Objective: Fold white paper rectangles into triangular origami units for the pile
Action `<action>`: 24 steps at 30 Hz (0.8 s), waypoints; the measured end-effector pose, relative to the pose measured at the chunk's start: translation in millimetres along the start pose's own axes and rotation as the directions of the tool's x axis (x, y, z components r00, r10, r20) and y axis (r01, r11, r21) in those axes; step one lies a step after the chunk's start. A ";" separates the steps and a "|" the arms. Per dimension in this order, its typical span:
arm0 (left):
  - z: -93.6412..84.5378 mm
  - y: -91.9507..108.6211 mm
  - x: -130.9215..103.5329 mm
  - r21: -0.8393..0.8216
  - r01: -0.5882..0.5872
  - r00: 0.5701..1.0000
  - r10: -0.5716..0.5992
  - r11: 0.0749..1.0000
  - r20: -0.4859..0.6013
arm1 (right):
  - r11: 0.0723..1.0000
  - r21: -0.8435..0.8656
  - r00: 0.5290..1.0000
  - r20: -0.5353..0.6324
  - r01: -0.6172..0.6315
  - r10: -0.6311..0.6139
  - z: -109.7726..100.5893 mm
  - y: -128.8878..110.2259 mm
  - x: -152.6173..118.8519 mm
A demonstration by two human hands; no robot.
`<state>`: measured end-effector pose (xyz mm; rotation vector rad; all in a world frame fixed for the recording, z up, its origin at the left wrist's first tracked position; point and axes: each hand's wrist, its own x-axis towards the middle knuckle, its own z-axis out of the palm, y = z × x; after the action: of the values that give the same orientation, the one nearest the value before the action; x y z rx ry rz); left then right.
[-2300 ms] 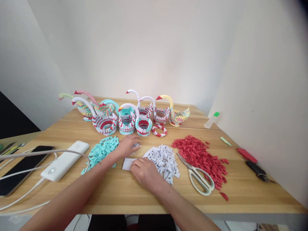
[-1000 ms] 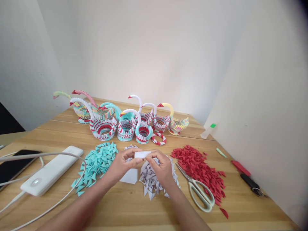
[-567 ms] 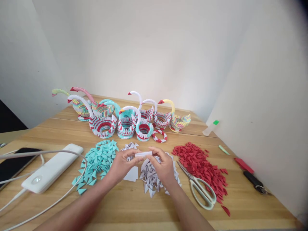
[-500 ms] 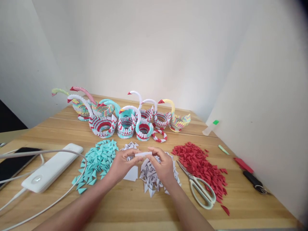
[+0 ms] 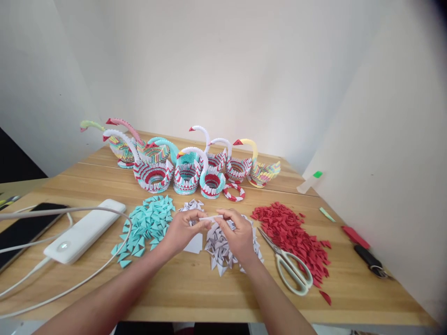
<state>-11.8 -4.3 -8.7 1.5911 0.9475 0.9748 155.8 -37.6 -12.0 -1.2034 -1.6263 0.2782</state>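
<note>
1. One white paper strip (image 5: 211, 217) is being held in mid-air over the middle of the counter (image 5: 188, 298), stretched between both hands.
2. Both ends are pinched, btw: the grip of the left hand (image 5: 183, 229) is clamped on one end, the grip of the right hand (image 5: 240, 232) on the other.
3. Step in hand, going by looks: a lengthwise fold is probably being worked. The crease is too small to be made out, so that can't be sworn to.
4. For the next move, edges kept even and firm thumb pressure along the strip seem to be called for. If an end gets let slip, a crooked fold could be the result.
5. Near the hands, some flat white paper (image 5: 194, 244) is partly covered by the left one, and the white pile (image 5: 220, 251) of folded bits is partly blocked by the right.
6. Further out, a turquoise pile (image 5: 150, 221) is seen to the left and a red pile (image 5: 293, 232) to the right, with scissors (image 5: 293, 272) laid just beside the red.
7. Paper swans (image 5: 153, 179) are lined up at the back. On the left, a cable (image 5: 130, 228) is looped by the turquoise bits, so a snag might be risked there.
</note>
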 end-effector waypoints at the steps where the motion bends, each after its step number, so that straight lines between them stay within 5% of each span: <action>1: 0.4 -0.7 0.2 -0.016 0.011 1.000 -0.011 1.000 0.007 | 1.000 -0.005 1.000 -0.002 0.010 -0.010 0.0 0.0 0.0; 14: 1.8 -3.0 -0.4 0.025 0.003 0.998 -0.004 1.000 0.056 | 1.000 -0.005 1.000 0.002 -0.005 0.005 -2.3 -0.3 -1.2; 24: 2.6 -0.6 -3.1 -0.177 -0.054 0.996 0.041 0.983 -0.079 | 0.996 -0.013 0.988 0.123 0.092 -0.090 -0.1 2.8 -2.8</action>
<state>-10.6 -8.0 -10.2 1.4406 0.8508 1.1279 157.3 -38.5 -15.5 -1.1415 -1.7889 0.2840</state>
